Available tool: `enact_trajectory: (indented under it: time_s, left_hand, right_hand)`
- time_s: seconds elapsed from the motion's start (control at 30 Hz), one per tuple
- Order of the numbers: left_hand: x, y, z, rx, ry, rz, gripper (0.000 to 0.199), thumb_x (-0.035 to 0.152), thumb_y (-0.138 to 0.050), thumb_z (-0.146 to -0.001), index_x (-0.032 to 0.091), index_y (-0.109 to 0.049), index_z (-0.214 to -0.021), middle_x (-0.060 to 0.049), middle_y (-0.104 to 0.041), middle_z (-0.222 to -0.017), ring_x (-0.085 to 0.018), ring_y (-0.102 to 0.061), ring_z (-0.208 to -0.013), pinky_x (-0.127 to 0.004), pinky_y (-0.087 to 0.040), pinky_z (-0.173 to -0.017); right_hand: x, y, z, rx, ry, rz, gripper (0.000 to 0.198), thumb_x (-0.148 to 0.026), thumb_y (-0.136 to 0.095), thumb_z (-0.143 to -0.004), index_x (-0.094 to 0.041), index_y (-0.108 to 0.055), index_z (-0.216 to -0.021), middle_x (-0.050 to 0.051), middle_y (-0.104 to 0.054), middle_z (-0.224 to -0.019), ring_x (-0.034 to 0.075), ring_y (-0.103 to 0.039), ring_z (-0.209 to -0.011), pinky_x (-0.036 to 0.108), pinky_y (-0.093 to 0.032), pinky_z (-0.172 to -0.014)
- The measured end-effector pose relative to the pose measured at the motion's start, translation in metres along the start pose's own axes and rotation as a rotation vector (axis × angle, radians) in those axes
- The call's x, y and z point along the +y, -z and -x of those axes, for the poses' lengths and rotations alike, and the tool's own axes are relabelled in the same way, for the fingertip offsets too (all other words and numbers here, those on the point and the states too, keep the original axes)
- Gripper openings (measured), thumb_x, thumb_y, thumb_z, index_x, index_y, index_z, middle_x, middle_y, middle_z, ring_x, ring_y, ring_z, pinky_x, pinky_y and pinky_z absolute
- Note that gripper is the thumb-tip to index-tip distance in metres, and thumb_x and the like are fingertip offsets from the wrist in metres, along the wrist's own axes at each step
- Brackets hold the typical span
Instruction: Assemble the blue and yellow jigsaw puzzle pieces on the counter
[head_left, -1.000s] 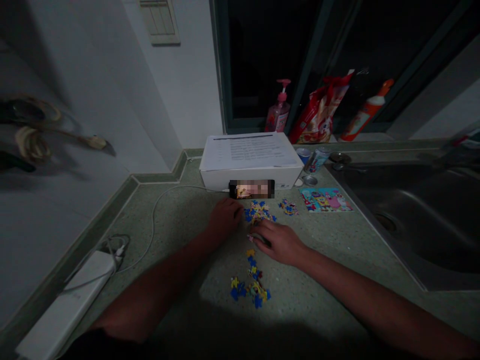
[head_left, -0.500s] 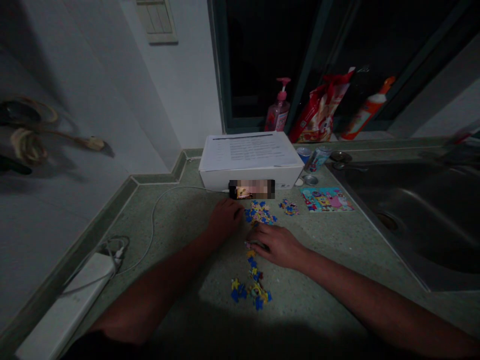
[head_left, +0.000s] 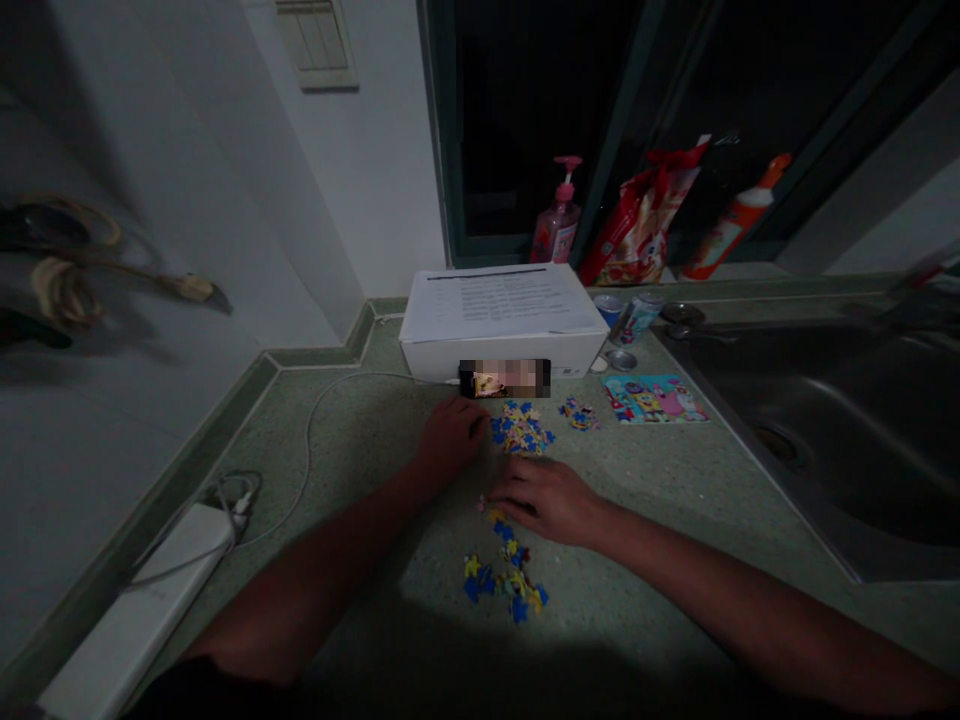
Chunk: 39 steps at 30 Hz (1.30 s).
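My right hand (head_left: 553, 497) is low over the counter with its fingers bent and pressed together. At its fingertips is a small pinkish puzzle piece (head_left: 482, 505), beside the upper end of a line of blue and yellow puzzle pieces (head_left: 513, 552). That line runs down into a wider cluster of pieces (head_left: 517, 590). My left hand (head_left: 452, 437) rests at the left edge of a pile of loose puzzle pieces (head_left: 523, 428). Its fingers are curled inward, and shadow hides whatever they may hold.
Behind the pile, a phone (head_left: 505, 379) leans against a white box (head_left: 502, 305). A smaller heap of pieces (head_left: 578, 413) and a colourful picture card (head_left: 655, 399) lie to the right, before the sink (head_left: 817, 450). A white power strip (head_left: 142, 610) sits at left with a cable.
My right hand has shifted a little toward me, away from the pile, and the pinkish piece at its fingertips has moved down and left. My left hand is nearly still.
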<state>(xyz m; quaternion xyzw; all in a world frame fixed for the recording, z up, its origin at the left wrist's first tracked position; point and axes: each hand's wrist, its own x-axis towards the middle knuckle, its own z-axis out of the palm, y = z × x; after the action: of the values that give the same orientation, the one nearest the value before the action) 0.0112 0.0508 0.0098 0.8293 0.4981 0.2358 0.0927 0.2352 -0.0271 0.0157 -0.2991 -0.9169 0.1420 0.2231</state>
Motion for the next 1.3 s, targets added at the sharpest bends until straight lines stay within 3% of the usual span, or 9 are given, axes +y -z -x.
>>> enact_trajectory:
  time_s: [0.43,0.67,0.83,0.97,1.07,1.3]
  left_hand:
    - [0.000,0.001,0.001,-0.016,0.003,0.050,0.015,0.017,-0.066,-0.103,0.026,-0.079,-0.105,-0.008,-0.080,-0.110,-0.029,-0.073,-0.113,-0.048,-0.059,-0.107]
    - [-0.001,0.002,0.001,-0.011,-0.013,0.101,0.014,0.015,-0.068,-0.103,0.021,-0.080,-0.108,-0.009,-0.082,-0.110,-0.027,-0.074,-0.111,-0.047,-0.059,-0.109]
    - [0.003,0.000,0.005,-0.004,-0.013,0.143,0.014,0.016,-0.069,-0.104,0.022,-0.081,-0.110,-0.008,-0.082,-0.109,-0.026,-0.075,-0.110,-0.045,-0.061,-0.106]
    - [0.010,-0.003,0.010,-0.013,-0.047,0.236,0.013,0.017,-0.069,-0.104,0.023,-0.080,-0.109,-0.006,-0.081,-0.106,-0.023,-0.076,-0.103,-0.039,-0.063,-0.098]
    - [0.015,-0.004,0.012,-0.052,-0.055,0.265,0.015,0.018,-0.069,-0.104,0.024,-0.080,-0.111,-0.006,-0.081,-0.105,-0.023,-0.076,-0.100,-0.039,-0.064,-0.093]
    - [0.013,-0.006,0.013,-0.058,-0.014,0.406,0.020,0.015,-0.070,-0.100,0.027,-0.082,-0.110,-0.003,-0.078,-0.098,-0.021,-0.074,-0.090,-0.038,-0.063,-0.086]
  right_hand:
    - [-0.013,-0.001,-0.006,-0.006,0.074,-0.006,0.023,-0.029,-0.061,-0.111,-0.031,-0.083,-0.116,0.004,-0.075,-0.092,0.021,-0.073,-0.081,0.032,-0.055,-0.066]
    - [-0.014,0.002,-0.002,-0.097,0.086,-0.008,0.025,-0.031,-0.059,-0.112,-0.033,-0.083,-0.121,0.004,-0.077,-0.096,0.020,-0.073,-0.082,0.033,-0.057,-0.070]
    - [0.002,0.001,0.001,0.118,-0.022,0.081,0.028,-0.034,-0.055,-0.114,-0.026,-0.081,-0.119,0.007,-0.078,-0.100,0.022,-0.076,-0.087,0.035,-0.061,-0.072]
    - [0.019,0.005,0.004,0.306,-0.172,0.170,0.026,-0.030,-0.060,-0.112,-0.026,-0.077,-0.130,0.011,-0.079,-0.121,0.026,-0.079,-0.107,0.039,-0.068,-0.083]
    - [0.027,0.009,0.005,0.329,-0.188,0.229,0.029,-0.030,-0.060,-0.112,-0.024,-0.076,-0.136,0.013,-0.079,-0.126,0.027,-0.079,-0.110,0.039,-0.069,-0.084]
    - [0.035,0.007,0.005,0.326,-0.178,0.249,0.027,-0.030,-0.059,-0.113,-0.024,-0.079,-0.130,0.011,-0.080,-0.123,0.024,-0.080,-0.107,0.037,-0.070,-0.082]
